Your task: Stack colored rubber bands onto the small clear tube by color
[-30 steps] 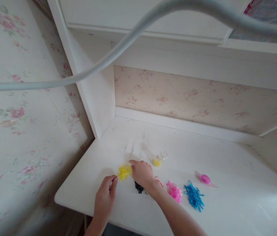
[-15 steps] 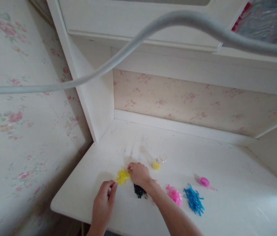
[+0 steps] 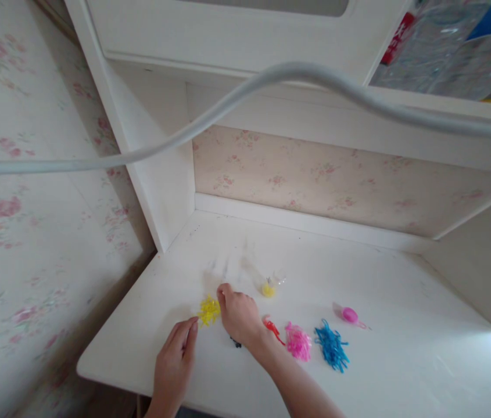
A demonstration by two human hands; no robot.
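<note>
A small heap of yellow strands (image 3: 208,310) lies on the white desk between my two hands. My left hand (image 3: 174,354) is at the heap's near left edge, thumb and forefinger pinched together. At the heap's right side, my right hand (image 3: 240,316) is closed with its fingers curled; what either hand holds is too small or hidden to make out. Black strands (image 3: 236,343) show only in part from under my right hand. Red strands (image 3: 273,330) lie just beyond my right wrist, followed by a pink heap (image 3: 298,341) and a blue heap (image 3: 332,346).
Behind my right hand stands a small clear container with yellow in it (image 3: 268,289). A pink oval item (image 3: 350,315) with a loop lies at the right. A white cable (image 3: 228,110) crosses the view high up. Shelf panels and a papered wall (image 3: 18,278) border the desk (image 3: 358,395).
The whole view has shifted slightly. My right hand has turned and now hides more of the black strands, while more of the red ones shows. My left hand keeps its pinch beside the yellow heap.
</note>
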